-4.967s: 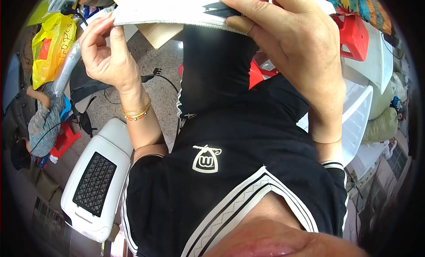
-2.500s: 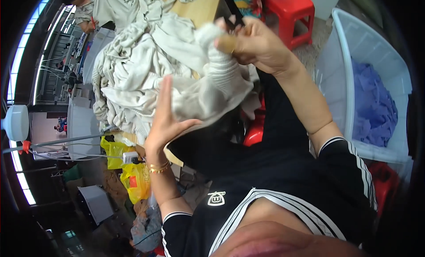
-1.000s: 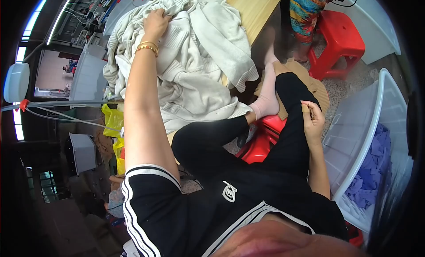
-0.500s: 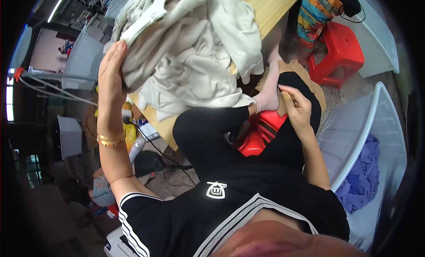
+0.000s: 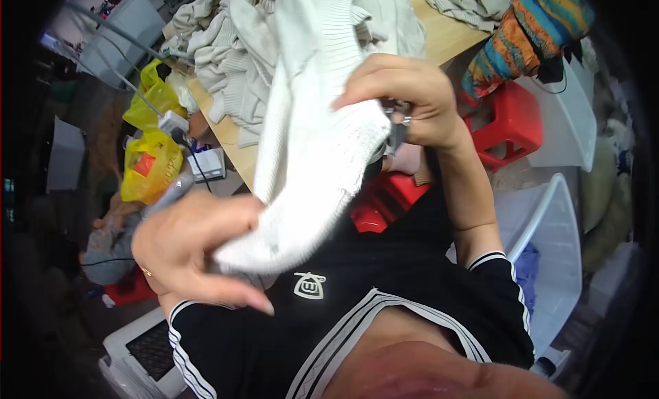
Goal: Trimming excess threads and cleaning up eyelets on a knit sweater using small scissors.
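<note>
A white ribbed knit garment (image 5: 309, 172) is held up in front of my chest, its lower end blurred. My right hand (image 5: 408, 97) is closed on the garment's edge, fingers over the top. A small dark and grey object (image 5: 396, 128) shows in the same hand; its kind is unclear. My left hand (image 5: 195, 244) is by the lower end of the garment, smeared by motion, thumb and fingers spread wide apart with the fabric's end between them. Behind, a pile of white knit garments (image 5: 237, 69) lies on the wooden table (image 5: 443, 35).
Red plastic stools stand below me (image 5: 374, 200) and at the right (image 5: 508, 124). A translucent bin (image 5: 549, 261) at my right holds purple fabric (image 5: 527, 268). Yellow plastic bags (image 5: 154, 165) and a power strip with cords (image 5: 173, 123) are left of the table.
My left hand has come down from the pile toward my chest. My right hand has risen from my leg to the white garment, which is now lifted off the table toward me.
</note>
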A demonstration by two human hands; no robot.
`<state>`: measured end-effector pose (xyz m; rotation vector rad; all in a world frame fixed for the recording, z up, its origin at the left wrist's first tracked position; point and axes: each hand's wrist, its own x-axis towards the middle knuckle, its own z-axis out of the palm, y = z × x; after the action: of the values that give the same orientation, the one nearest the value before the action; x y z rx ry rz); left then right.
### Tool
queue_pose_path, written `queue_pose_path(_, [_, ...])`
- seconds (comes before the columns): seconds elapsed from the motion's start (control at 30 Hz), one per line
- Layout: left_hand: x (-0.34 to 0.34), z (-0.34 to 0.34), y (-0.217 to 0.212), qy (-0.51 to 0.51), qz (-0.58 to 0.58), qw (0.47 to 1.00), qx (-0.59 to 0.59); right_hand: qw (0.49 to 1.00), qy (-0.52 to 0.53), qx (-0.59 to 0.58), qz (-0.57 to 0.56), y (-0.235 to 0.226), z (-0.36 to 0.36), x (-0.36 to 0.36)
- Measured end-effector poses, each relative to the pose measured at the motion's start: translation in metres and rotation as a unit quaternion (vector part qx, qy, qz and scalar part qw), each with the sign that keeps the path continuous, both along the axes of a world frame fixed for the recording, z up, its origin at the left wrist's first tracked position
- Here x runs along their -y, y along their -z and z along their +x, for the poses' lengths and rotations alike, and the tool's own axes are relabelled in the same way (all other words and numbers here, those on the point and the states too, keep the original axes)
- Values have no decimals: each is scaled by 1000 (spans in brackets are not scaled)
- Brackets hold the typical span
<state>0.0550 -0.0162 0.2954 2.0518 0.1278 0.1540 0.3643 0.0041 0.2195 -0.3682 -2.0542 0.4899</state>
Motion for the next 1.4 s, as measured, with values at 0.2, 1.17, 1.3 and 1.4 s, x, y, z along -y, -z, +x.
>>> queue_pose_path(0.2, [-39,-36,80,-200,-43,977,-63,989,83,-48,-114,-24,41,66])
queue_pose_path(1.17, [-28,60,164,-386,281,872,103,853,116,-204,-465,169,6,46])
queue_pose_path(1.3, [-37,97,162,-294,433,852,5,838,134,-184,-496,161,3,51])
queue_pose_path(1.4, [-34,110,168,-362,155,919,-3,940,42,-236,-242,191,8,36])
